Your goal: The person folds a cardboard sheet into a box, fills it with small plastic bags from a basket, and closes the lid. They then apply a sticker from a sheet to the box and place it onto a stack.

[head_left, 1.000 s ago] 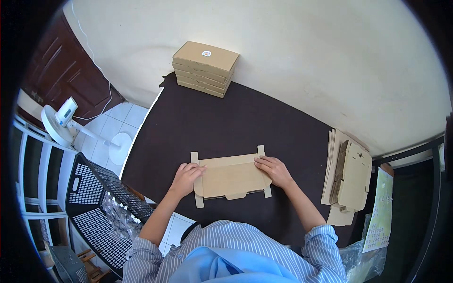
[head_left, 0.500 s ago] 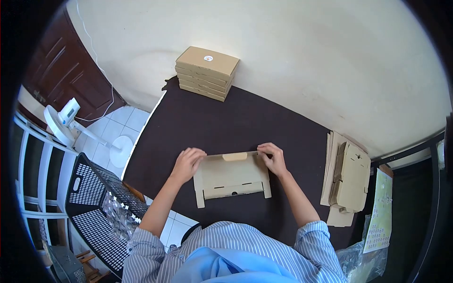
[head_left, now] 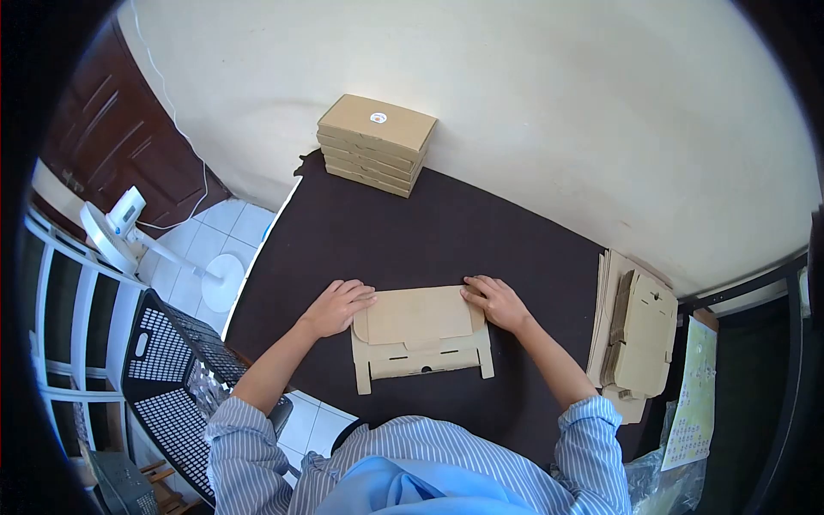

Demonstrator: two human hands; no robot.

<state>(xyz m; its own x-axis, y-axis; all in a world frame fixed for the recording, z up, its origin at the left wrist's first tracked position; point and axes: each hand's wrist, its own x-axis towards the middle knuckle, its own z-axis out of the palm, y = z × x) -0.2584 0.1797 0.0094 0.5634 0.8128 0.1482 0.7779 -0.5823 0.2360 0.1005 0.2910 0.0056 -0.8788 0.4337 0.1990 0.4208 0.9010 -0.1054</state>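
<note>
A brown cardboard box (head_left: pixel 421 319), partly folded, lies on the dark table in front of me. Its far panel is turned down toward me over the middle, with a small tab at its front edge. Narrow strips stick out at both near corners, and a slotted raised edge with a small dark hole runs between them. My left hand (head_left: pixel 340 307) grips the far left corner, fingers bent over it. At the far right corner, my right hand (head_left: pixel 496 302) has its fingertips closed on the fold. The undersides of both grips are hidden.
Closed boxes (head_left: pixel 378 142) are stacked at the table's far end by the wall. Flat cardboard blanks (head_left: pixel 644 330) lie at the right edge. A black plastic basket (head_left: pixel 163 395) stands to the left, near a white fan (head_left: pixel 116 227).
The far panel has been folded down toward me, covering the box's middle. Both hands moved with it and stay at the far corners.
</note>
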